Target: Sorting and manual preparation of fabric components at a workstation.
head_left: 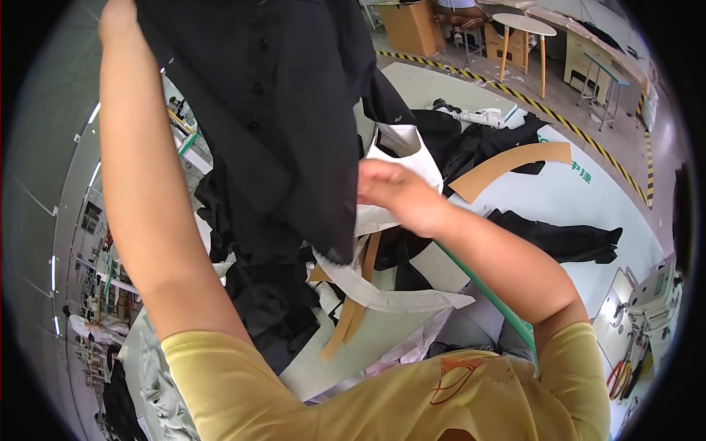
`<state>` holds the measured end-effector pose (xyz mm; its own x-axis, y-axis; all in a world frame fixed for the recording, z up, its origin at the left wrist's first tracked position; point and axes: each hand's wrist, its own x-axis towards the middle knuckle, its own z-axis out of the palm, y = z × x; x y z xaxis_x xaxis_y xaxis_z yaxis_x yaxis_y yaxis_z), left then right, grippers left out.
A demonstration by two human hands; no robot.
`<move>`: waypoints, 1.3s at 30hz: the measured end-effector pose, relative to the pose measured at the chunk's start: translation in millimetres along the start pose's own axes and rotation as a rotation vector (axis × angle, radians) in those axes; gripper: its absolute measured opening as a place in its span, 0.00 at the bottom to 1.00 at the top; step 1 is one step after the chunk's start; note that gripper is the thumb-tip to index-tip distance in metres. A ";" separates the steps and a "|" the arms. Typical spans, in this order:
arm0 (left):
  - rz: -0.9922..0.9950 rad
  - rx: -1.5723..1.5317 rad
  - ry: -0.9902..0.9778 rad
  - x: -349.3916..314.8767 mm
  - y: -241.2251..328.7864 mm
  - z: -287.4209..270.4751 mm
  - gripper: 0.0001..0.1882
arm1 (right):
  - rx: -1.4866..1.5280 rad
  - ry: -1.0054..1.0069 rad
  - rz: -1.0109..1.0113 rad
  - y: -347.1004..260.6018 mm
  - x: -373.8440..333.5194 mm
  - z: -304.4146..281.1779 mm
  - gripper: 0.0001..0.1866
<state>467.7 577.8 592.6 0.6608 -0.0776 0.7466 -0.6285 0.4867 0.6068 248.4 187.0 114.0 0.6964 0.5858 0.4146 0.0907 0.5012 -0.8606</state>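
A black button-front shirt (294,110) hangs in the air before me, its placket with dark buttons facing me. My left arm is raised high. My left hand (118,18) is at the top edge of the view by the upper part of the shirt, its fingers cut off; the cloth hangs as if gripped there. On the other side, my right hand (401,192) is slightly blurred, with its fingers closed at the shirt's right edge and the tips partly hidden by the cloth. Behind that hand lies a white piece (419,154) with an opening.
Below the shirt, a pale curved strip (397,300) and brown paper strips (346,327) lie on the table. A curved brown pattern piece (515,163) and black cloth pieces (559,237) lie to the right. Scissors (621,375) are near the right edge; a round stool-like table (523,25) stands beyond.
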 end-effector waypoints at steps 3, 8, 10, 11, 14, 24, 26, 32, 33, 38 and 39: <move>-0.055 -0.218 -0.162 -8.1 32.0 -12.9 0.16 | 0.192 0.169 0.166 -15.7 -12.9 -25.1 0.26; -0.172 -0.661 -0.435 -86.3 -5.3 7.7 0.16 | 0.533 0.346 0.301 -1.3 -2.1 -52.6 0.51; -0.223 -0.870 -0.561 -191.1 -71.6 89.5 0.15 | 0.621 0.366 0.234 -6.6 -3.4 -61.4 0.54; -0.226 -0.877 -0.604 -194.6 -40.5 105.3 0.15 | 0.667 0.245 0.224 -8.5 6.1 -41.4 0.56; -0.290 -1.040 -0.745 -194.3 -19.8 131.9 0.15 | 0.729 0.117 0.189 -14.2 29.8 -11.4 0.41; -0.373 0.389 -0.442 -437.3 -90.4 168.7 0.15 | 1.024 0.363 0.041 -50.5 26.0 -46.2 0.12; -0.477 0.592 -0.333 -462.3 -93.6 176.4 0.14 | 1.087 0.286 0.016 -48.8 20.4 -50.5 0.10; -0.718 0.895 -0.827 -463.3 -134.8 186.8 0.13 | 1.240 0.251 -0.042 -45.5 3.5 -64.5 0.09; -0.704 0.951 -0.880 -467.9 -140.1 188.3 0.13 | 1.240 0.268 -0.025 -43.5 2.3 -64.8 0.09; -0.660 1.128 -0.939 -479.4 -155.1 210.4 0.12 | 1.198 0.271 -0.094 -39.5 -10.6 -71.4 0.06; -0.652 1.227 -0.950 -483.9 -155.2 214.3 0.14 | 1.228 0.289 -0.070 -36.8 -10.1 -73.1 0.08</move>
<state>157.5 353.4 195.6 0.7443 -0.6622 -0.0865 -0.5976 -0.7182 0.3564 290.1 116.1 119.9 0.8608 0.4514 0.2350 -0.4774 0.8762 0.0658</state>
